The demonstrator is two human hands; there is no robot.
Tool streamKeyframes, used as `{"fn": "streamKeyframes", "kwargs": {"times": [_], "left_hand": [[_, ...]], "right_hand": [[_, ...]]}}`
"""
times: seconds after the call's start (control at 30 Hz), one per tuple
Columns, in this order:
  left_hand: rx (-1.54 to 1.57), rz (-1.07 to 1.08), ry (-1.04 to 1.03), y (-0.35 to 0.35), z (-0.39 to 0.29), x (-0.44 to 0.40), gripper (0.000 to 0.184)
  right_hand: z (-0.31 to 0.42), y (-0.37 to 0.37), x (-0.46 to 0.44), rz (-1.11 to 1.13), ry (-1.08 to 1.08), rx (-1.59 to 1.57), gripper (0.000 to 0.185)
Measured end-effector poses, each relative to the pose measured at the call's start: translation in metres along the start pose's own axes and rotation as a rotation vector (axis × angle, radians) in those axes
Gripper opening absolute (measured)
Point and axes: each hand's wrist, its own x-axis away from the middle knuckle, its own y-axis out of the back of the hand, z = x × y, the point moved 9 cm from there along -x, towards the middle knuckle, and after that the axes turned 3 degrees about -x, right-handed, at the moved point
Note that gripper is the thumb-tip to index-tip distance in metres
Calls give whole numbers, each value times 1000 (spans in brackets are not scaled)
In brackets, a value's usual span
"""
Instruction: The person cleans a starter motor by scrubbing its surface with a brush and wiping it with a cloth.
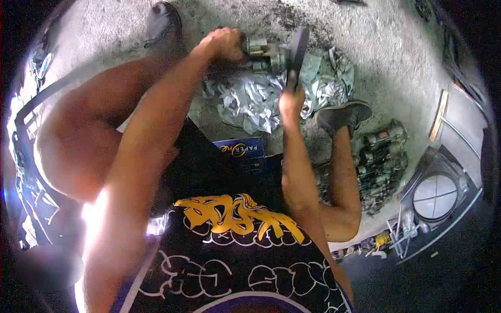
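Note:
Near the top centre, my left hand is closed round the left end of a metal part with cylindrical sections. My right hand grips the lower end of a dark, long tool, which stands upright in view against the right end of the metal part. The tool is blurred, and its exact type cannot be made out. Under and beside the part lies a crumpled heap of silvery-grey sheeting on the rough floor.
A blue box marked Paper One lies between my legs. Several metal parts are piled at the right, past my shoe. Farther right are a round-windowed panel and a wooden strip. My other shoe is at the top left.

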Motion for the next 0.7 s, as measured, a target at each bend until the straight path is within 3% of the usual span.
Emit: {"fn": "streamKeyframes", "kwargs": {"times": [0.03,0.07,0.13,0.23,0.37,0.4,0.47,0.5,0.63,0.67,0.7], "left_hand": [[-10,27,0,2,-2,3,52],[-32,27,17,-5,-1,5,55],[-77,-4,56,-18,5,0,60],[-77,46,-4,-11,-3,11,65],[-72,43,24,-6,-9,15,66],[-78,1,18,-16,-2,11,67],[-86,15,9,-4,-18,24,68],[-92,24,5,1,-24,31,68],[-122,29,9,-5,-29,33,63],[-126,64,11,-4,-32,34,59],[-132,104,11,-4,-34,37,54]], "right_hand": [[6,4,-27,-171,149,185,66],[29,4,-30,-81,89,68,72],[4,21,-72,-114,170,143,74],[-20,65,-61,-245,-104,-115,70],[-94,73,-71,-230,-35,-465,60],[-93,86,-71,-348,82,-171,56],[-110,74,-61,-378,14,-72,61],[-128,71,-60,-440,-71,211,63],[-110,14,-13,-259,43,554,73],[-125,9,-7,-165,-104,396,74],[-105,11,5,-197,-19,443,75]]}}
